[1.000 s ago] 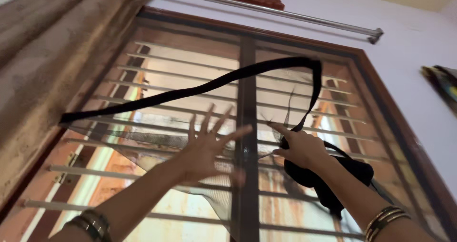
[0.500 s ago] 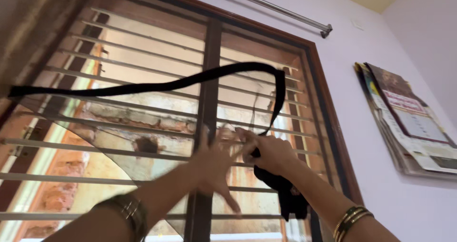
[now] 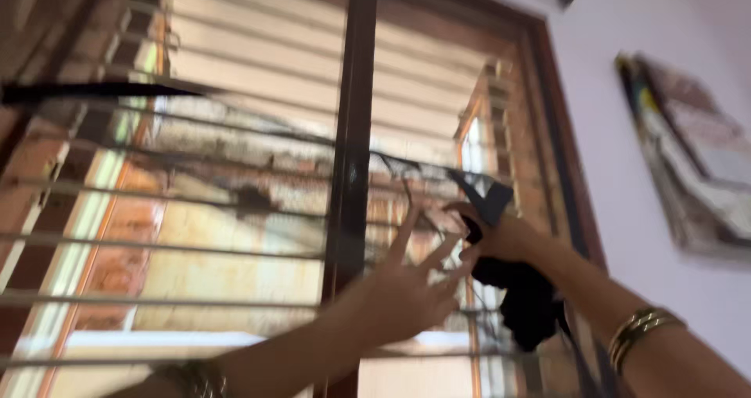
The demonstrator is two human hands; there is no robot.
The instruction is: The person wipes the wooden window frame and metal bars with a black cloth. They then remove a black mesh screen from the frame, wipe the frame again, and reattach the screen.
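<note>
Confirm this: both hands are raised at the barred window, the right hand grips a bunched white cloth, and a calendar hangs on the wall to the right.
Not quite. In the head view the bunched cloth in the right hand is black, not white. The left hand, barred window and calendar are as stated.

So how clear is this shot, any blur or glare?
Head view: motion blur smears everything, the window bars and wall calendar included; the left hand and right hand holding black cloth are soft-edged; daylight through the window backlights the scene without washing it out.
</note>
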